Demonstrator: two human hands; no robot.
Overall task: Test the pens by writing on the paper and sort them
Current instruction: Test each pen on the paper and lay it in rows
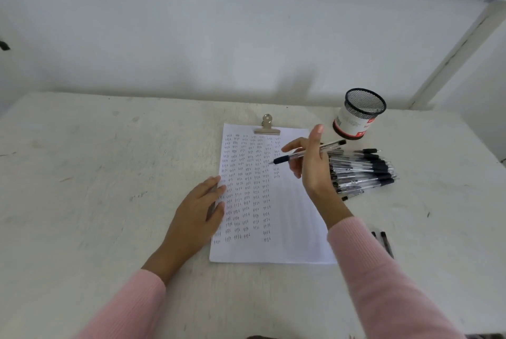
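Clear plastic pen (297, 155) is gripped in my right hand (315, 169) above the paper (298, 215) toward its 2 o'clock corner, so I would lower the tip softly under the last marks while my flat left hand (195, 212) presses the 9 o'clock edge.

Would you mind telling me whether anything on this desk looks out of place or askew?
Nothing looks damaged or spilled. The mesh cup stands upright while pens lie heaped beside the paper; two more pens lie apart by the right sleeve.
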